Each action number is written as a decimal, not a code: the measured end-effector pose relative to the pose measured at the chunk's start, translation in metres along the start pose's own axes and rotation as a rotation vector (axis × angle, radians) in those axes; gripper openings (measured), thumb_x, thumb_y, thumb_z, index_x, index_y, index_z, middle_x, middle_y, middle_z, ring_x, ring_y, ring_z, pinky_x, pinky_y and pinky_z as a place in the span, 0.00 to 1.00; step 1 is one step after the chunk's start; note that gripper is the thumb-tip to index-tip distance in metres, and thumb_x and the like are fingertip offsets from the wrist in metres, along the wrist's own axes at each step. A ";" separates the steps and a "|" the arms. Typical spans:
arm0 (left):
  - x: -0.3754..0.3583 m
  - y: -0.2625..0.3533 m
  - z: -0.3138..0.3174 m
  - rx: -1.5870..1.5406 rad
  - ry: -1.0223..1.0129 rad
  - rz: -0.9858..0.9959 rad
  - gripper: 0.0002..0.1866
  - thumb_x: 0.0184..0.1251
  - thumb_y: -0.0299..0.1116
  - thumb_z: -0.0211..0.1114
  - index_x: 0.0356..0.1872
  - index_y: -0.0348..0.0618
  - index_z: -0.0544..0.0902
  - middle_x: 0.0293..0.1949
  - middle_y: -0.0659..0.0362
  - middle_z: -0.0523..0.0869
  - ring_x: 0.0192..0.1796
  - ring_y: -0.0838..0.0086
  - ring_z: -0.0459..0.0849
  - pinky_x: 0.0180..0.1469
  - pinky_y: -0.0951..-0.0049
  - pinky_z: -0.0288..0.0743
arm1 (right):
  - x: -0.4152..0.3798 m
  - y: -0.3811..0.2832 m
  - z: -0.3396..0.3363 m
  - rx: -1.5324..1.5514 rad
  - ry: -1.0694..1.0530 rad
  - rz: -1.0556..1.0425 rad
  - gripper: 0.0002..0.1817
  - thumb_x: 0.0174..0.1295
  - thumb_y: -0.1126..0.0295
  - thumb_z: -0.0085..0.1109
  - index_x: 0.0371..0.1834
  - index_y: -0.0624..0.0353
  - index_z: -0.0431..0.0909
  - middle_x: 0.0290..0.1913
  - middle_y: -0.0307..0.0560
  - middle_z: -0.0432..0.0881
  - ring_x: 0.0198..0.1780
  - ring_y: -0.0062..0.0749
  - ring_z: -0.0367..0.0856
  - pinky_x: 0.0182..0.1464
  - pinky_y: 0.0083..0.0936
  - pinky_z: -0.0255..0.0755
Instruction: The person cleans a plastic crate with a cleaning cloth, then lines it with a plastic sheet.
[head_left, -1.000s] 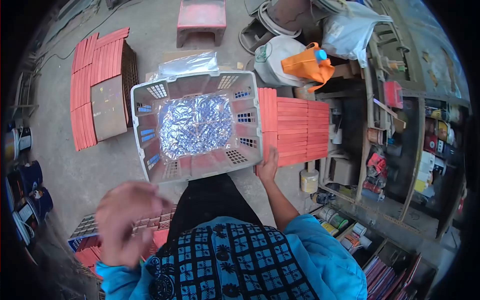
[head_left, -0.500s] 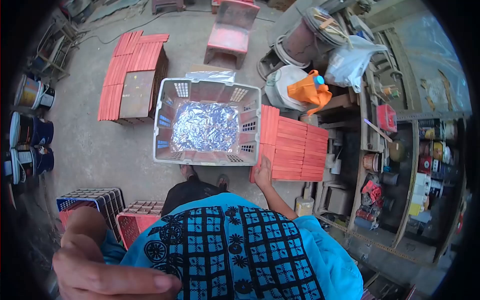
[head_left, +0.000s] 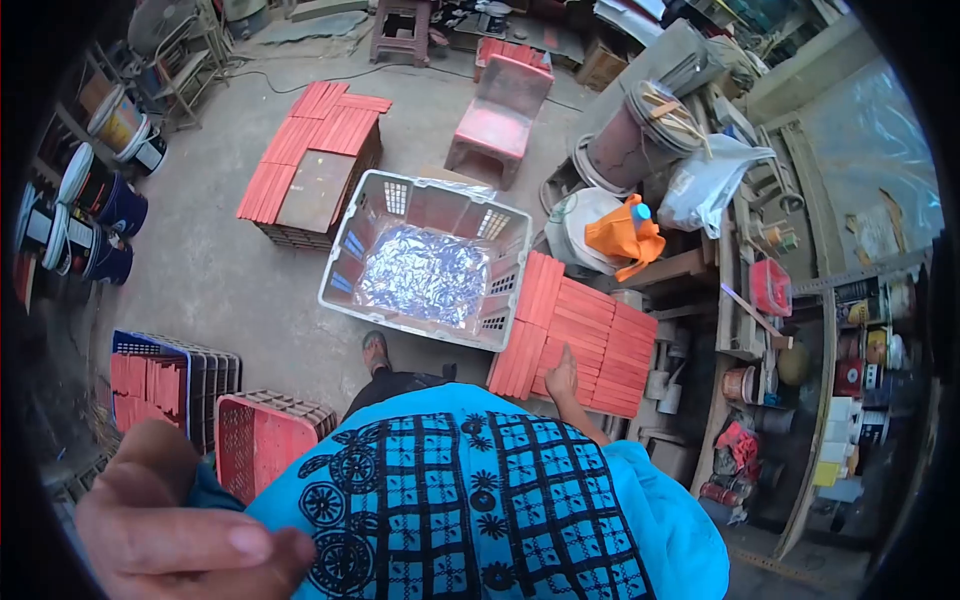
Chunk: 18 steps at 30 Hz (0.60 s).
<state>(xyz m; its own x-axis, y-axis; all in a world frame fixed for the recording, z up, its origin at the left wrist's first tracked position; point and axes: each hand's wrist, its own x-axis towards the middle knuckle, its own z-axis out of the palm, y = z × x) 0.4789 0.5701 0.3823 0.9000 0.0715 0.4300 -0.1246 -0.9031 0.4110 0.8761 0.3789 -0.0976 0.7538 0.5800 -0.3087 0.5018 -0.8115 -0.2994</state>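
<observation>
My right hand (head_left: 563,377) lies with straightened fingers on the stack of red-painted strips (head_left: 610,345), to the right of the crate. Nothing shows in its grip. My left hand (head_left: 190,540) is raised close to the camera at the lower left. Its fingers are curled, with the tips near each other, and no object is visible in them. A pale plastic crate (head_left: 400,333) stands in front of me. Inside it is a clear plastic bag of small shiny blue-and-silver pieces (head_left: 425,275).
More red strips cover a block (head_left: 300,140) at the back left. A red plastic chair (head_left: 495,120) stands behind the crate. Blue (head_left: 210,375) and red crates (head_left: 265,440) are at the lower left, paint buckets (head_left: 115,215) farther left. Shelves (head_left: 815,400) line the right.
My view has turned and tilted up, shifting the scene. My right hand has moved from the stack's near left edge to farther right on its top. My left hand stays raised and curled.
</observation>
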 end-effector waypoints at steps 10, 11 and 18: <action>-0.011 0.046 0.004 0.091 0.098 -0.013 0.15 0.58 0.46 0.47 0.40 0.52 0.75 0.35 0.52 0.80 0.30 0.73 0.74 0.28 0.75 0.68 | 0.033 -0.041 0.010 0.077 -0.015 -0.252 0.37 0.50 0.76 0.48 0.66 0.53 0.48 0.58 0.60 0.63 0.58 0.51 0.65 0.56 0.36 0.64; -0.016 0.047 0.003 0.096 0.100 -0.008 0.15 0.58 0.46 0.47 0.40 0.52 0.75 0.35 0.51 0.80 0.30 0.73 0.74 0.28 0.75 0.68 | 0.032 -0.046 0.010 0.089 -0.040 -0.259 0.37 0.50 0.76 0.48 0.66 0.53 0.49 0.58 0.60 0.62 0.58 0.51 0.65 0.57 0.36 0.64; -0.016 0.061 0.009 0.170 0.151 -0.059 0.18 0.59 0.48 0.44 0.39 0.50 0.75 0.34 0.48 0.79 0.27 0.73 0.72 0.26 0.77 0.66 | 0.023 -0.048 0.015 0.032 -0.126 -0.354 0.36 0.49 0.77 0.47 0.66 0.55 0.50 0.58 0.61 0.63 0.58 0.51 0.65 0.57 0.37 0.63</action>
<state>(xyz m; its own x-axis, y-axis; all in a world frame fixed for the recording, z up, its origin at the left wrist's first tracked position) 0.4607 0.5101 0.3935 0.8294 0.1777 0.5296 0.0102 -0.9527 0.3038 0.8630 0.4328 -0.1038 0.4766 0.8302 -0.2893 0.7069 -0.5575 -0.4352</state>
